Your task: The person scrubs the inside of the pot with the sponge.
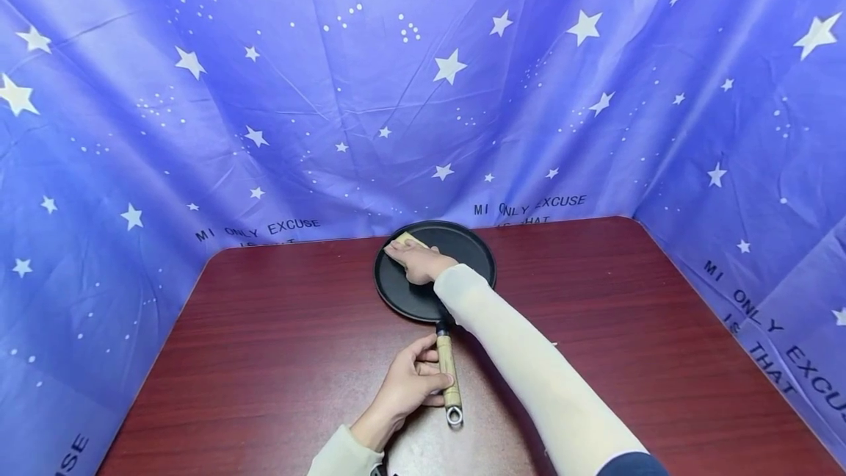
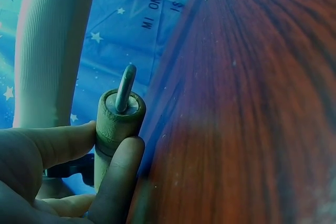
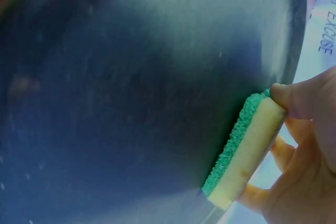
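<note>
Lying on the dark red wood-grain table (image 1: 264, 329) at the centre of the head view, a shallow black frying pan (image 1: 406, 298) holds a two-layer scouring sponge (image 3: 244, 150), set inside its low rim toward the pan's upper left. The sponge's green scouring layer faces the black cooking surface, and its pale yellow side is turned to the right hand (image 1: 419, 261), which grasps it with the thumb at one end and fingers against the yellow foam, as the right wrist view shows. Below the pan, at the lower centre of the head view, the left hand (image 1: 413, 380) grips the tan handle (image 1: 448, 369) between thumb and fingers, near the metal hanging loop (image 2: 125, 90) at its end. Black capitals on the starry blue-violet curtain (image 1: 317, 94) read "MI ONLY EXCUSE" with "IS THAT" beneath: left of centre, the lower line is cut by the table edge; right of the pan, folds break the letters; at the right edge, the wording slants downward. The left wrist view shows "MI ONLY E" and "IS THAT" at top; the right wrist view shows "EXCUSE" at upper right.
</note>
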Available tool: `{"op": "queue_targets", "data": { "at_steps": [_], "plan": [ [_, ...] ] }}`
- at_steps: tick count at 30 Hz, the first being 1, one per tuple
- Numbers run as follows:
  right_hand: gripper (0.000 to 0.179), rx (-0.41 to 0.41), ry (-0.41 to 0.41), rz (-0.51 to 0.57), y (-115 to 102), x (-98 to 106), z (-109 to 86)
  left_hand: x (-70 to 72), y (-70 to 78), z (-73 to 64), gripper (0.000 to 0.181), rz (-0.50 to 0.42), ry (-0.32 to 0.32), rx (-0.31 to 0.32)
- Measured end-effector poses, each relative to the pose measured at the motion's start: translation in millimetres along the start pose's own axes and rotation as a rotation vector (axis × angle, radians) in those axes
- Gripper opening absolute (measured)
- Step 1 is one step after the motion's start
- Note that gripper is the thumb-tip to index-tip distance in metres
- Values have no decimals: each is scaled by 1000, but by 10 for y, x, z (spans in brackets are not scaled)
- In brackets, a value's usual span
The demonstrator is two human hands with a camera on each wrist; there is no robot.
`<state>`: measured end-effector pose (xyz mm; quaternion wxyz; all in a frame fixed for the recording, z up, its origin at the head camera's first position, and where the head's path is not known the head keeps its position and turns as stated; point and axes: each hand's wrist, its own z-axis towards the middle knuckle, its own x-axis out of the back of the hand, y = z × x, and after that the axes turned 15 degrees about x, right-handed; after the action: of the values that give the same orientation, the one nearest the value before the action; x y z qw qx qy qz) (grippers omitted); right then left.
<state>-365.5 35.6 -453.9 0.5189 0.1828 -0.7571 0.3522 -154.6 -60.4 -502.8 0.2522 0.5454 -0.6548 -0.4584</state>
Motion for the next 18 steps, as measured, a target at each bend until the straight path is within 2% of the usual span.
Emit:
{"op": "queue_targets", "data": {
  "at_steps": [6,11,18],
  "plan": [
    [80,-27,11,7,92,60,-32,1,2,6,87,3,2,-9],
    [74,-59,10,-16,180,136,-117,-3,-5,-11,88,0,-9,-7],
    [72,-127,0,-25,438,258,-289,-2,-1,-19,87,-5,-7,-11]
  ]
}}
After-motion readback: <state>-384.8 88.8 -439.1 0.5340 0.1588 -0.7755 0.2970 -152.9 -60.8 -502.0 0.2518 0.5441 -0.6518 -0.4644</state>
